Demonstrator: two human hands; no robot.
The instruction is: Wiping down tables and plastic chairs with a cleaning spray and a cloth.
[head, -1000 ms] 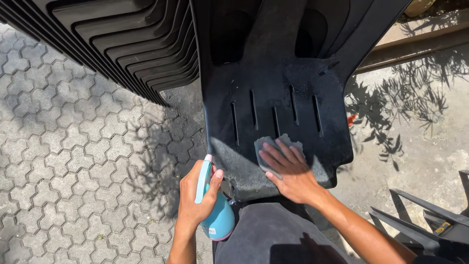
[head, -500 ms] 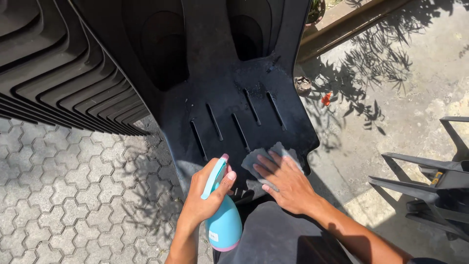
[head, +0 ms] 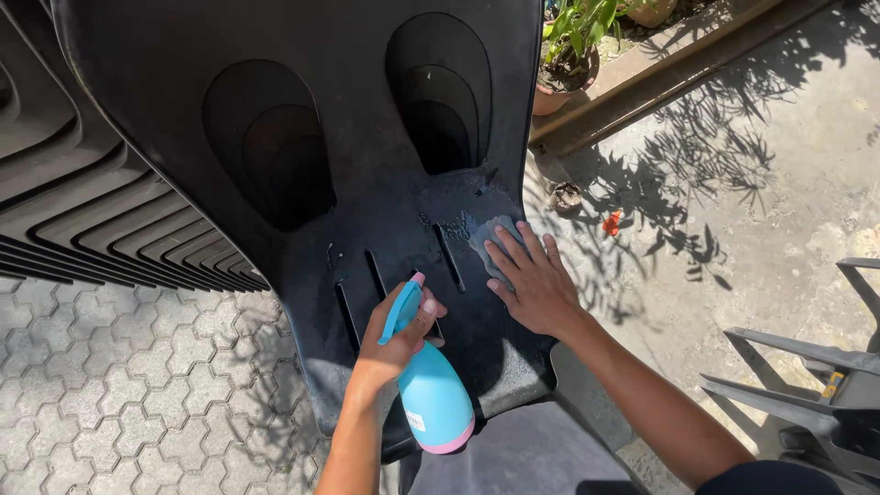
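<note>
A black plastic chair (head: 302,110) with two oval holes in its back and slots in its seat fills the middle of the view. My right hand (head: 533,282) lies flat with spread fingers on a grey cloth (head: 490,240), pressing it against the seat's far right part near a wet patch. My left hand (head: 396,335) grips a light-blue spray bottle (head: 433,394) with a pink base, its nozzle pointing up over the seat slots.
A stack of dark chairs (head: 82,211) rises at the left over patterned paving (head: 101,385). At the upper right a potted plant (head: 570,46) stands by a concrete kerb (head: 678,69). Grey chair legs (head: 807,367) jut in at the lower right.
My right hand has slid the cloth from the seat's near edge towards the chair back. The view has moved closer, and the spray bottle stays in my left hand.
</note>
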